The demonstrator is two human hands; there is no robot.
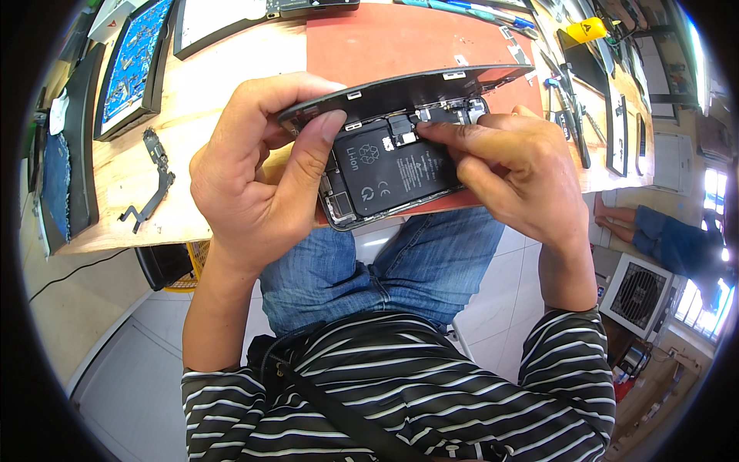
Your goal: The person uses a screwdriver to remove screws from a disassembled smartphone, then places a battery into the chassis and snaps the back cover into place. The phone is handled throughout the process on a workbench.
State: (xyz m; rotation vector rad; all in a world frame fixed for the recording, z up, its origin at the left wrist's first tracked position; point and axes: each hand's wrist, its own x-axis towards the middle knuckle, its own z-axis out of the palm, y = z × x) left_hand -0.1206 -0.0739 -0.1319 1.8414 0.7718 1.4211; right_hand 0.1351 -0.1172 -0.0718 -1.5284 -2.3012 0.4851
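Observation:
An opened smartphone [400, 165] rests tilted at the table's near edge, its black battery and small connectors exposed. Its screen panel [385, 98] stands raised along the far side of the body. My left hand [258, 154] grips the screen panel at its left end, thumb in front and fingers behind. My right hand [523, 165] reaches in from the right. Its index fingertip presses on the small connectors beside the battery's upper edge, with the other fingers curled; whether it pinches anything is hidden.
A red-brown mat [369, 38] covers the middle of the wooden table. Left of it lie a loose flex cable [158, 181] and a box of small parts on blue [138, 58]. Pens, screwdrivers [570, 108] and a yellow bottle [586, 30] are at the right. A person lies in the background.

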